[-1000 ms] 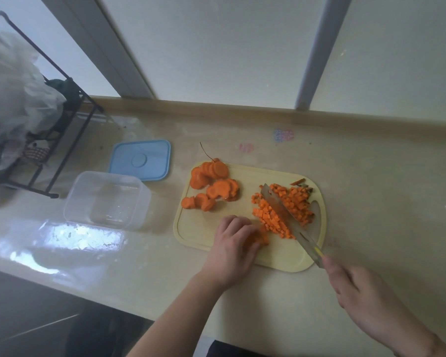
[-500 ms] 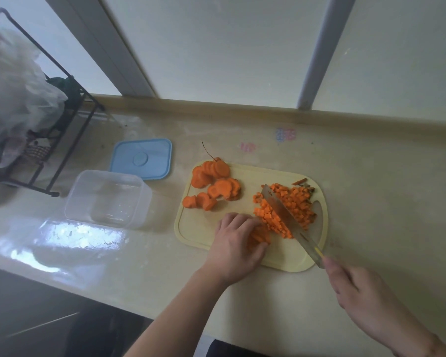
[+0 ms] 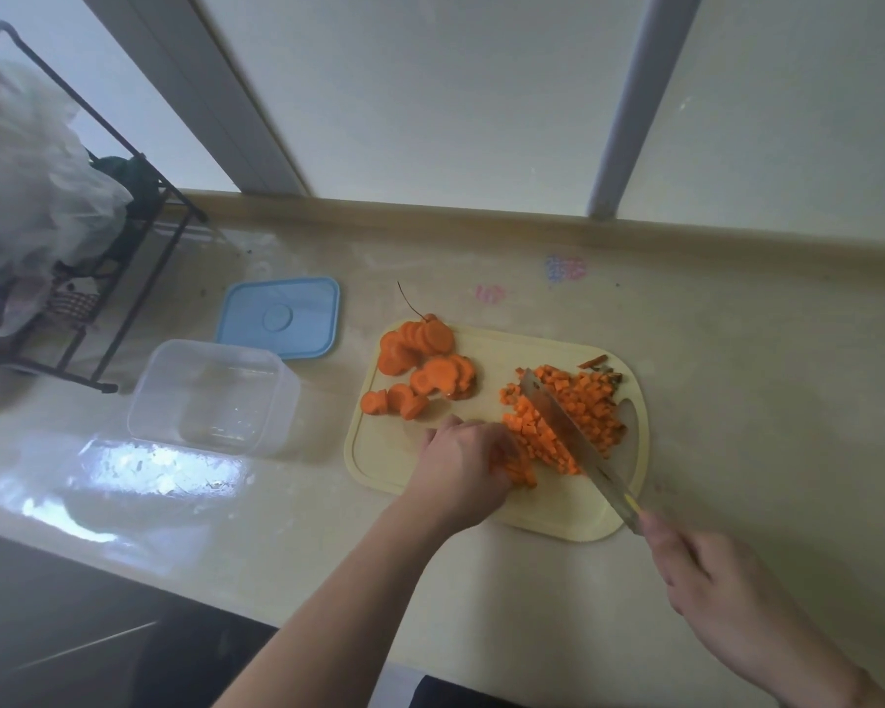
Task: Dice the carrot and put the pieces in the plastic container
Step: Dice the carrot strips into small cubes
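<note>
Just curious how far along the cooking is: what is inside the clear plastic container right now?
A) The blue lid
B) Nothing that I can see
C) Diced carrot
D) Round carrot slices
B: the plastic container shows only its clear bottom, while the diced carrot and carrot slices lie on the cutting board and the blue lid lies behind it.

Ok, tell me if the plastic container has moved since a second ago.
No. The plastic container keeps its place against the blue lid and the cutting board.

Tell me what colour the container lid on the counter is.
Light blue; the lid shows clearly in the head view.
</note>
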Tool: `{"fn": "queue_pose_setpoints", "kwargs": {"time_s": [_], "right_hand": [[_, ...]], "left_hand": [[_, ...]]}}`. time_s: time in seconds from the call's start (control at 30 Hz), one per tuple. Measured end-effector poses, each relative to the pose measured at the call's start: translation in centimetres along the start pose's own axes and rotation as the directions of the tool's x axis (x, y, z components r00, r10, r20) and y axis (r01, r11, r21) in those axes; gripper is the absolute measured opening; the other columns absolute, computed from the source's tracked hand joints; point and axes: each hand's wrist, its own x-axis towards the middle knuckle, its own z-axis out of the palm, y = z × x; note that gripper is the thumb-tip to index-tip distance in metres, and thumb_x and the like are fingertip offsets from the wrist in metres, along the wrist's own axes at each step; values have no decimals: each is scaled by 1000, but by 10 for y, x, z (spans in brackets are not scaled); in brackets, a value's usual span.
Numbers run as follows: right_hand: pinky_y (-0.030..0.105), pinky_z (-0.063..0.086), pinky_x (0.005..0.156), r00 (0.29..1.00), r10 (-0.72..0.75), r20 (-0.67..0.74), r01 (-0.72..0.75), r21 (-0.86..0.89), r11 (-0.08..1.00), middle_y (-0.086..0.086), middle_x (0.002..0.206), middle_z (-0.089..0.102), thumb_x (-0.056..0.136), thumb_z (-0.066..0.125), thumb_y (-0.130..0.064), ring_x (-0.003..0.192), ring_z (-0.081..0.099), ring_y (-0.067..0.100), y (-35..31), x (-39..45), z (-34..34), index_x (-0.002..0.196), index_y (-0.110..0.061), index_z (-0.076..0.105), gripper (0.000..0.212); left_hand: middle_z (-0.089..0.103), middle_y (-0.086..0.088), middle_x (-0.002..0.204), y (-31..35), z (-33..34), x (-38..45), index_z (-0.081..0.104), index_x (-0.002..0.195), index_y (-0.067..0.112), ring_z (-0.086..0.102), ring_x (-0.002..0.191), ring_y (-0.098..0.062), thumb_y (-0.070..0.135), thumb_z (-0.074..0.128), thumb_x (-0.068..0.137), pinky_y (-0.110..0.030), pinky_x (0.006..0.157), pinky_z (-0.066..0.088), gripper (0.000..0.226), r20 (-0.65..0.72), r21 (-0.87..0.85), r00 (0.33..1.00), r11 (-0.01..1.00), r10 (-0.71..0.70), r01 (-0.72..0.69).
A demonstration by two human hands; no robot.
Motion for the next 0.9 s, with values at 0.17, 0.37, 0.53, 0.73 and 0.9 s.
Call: {"fn": "queue_pose_setpoints", "kwargs": {"time_s": [0.17, 0.37, 0.53, 0.73, 0.9], "right_hand": [[28, 26, 46, 1000, -4, -5, 4, 22, 1000, -3, 46, 33, 69, 25, -82, 43, 30, 7, 1, 0, -1, 55, -15, 35, 69], [26, 26, 45, 1000, -8, -19, 8, 16, 1000, -2, 45, 35, 70, 24, -82, 42, 32, 7, 5, 0, 0, 56, -14, 38, 70], [30, 28, 47, 1000, 6, -26, -5, 27, 1000, -3, 45, 33, 80, 28, -79, 42, 31, 7, 4, 0, -1, 55, -16, 36, 68], [27, 26, 46, 1000, 12, -26, -11, 30, 999, -3, 46, 34, 73, 26, -81, 42, 31, 7, 4, 0, -3, 57, -13, 37, 71], [28, 27, 46, 999, 7, -32, -7, 17, 1000, -3, 46, 34, 72, 24, -83, 43, 32, 7, 9, 0, -3, 61, -11, 37, 74]], "left_hand": [[68, 6, 99, 5, -4, 8, 68, 104, 29, 51, 106, -22, 17, 60, 82, -37, 89, 38, 27, 76, 19, 994, 996, -84, 83], [70, 7, 97, 6, -8, 13, 70, 98, 33, 58, 105, -20, 12, 57, 81, -40, 95, 41, 30, 119, 54, 987, 993, -109, 103], [70, 9, 99, 8, -10, 12, 71, 95, 34, 57, 106, -20, 14, 57, 82, -42, 98, 39, 27, 130, 84, 987, 993, -96, 86], [70, 8, 99, 7, -11, 13, 70, 95, 33, 56, 107, -22, 15, 51, 83, -43, 96, 39, 28, 106, 78, 990, 993, -95, 87], [69, 2, 109, 3, -10, 18, 75, 106, 31, 55, 109, -26, 17, 53, 91, -40, 94, 40, 30, -43, 64, 996, 995, -80, 83]]}}
